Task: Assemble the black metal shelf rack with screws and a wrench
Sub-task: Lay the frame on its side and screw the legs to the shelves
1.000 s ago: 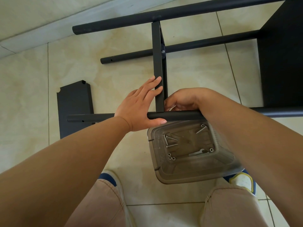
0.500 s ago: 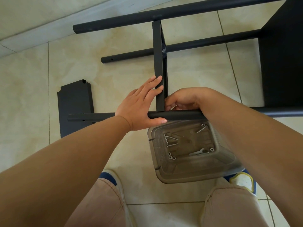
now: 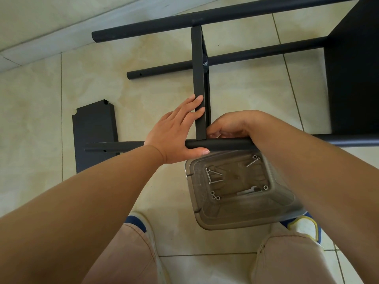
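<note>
The black metal rack lies on its side on the tiled floor, with round posts and a shelf panel point(image 3: 199, 78) seen edge-on. My left hand point(image 3: 176, 131) lies with straight fingers against that shelf edge, thumb under the near post point(image 3: 223, 144). My right hand point(image 3: 229, 125) is curled behind the post at the joint, pinching a small silvery part that is mostly hidden. Below the post stands a clear plastic tub point(image 3: 242, 214) holding several screws point(image 3: 213, 176), nuts and a flat wrench point(image 3: 247, 191).
A loose black shelf panel point(image 3: 94, 132) lies flat on the floor at the left. A mounted shelf panel point(image 3: 352, 78) rises at the right. Two further posts point(image 3: 205, 16) cross the top. My knees and shoes fill the bottom edge, next to the tub.
Both hands stay at the joint. The fingers of my right hand have shifted slightly behind the near post.
</note>
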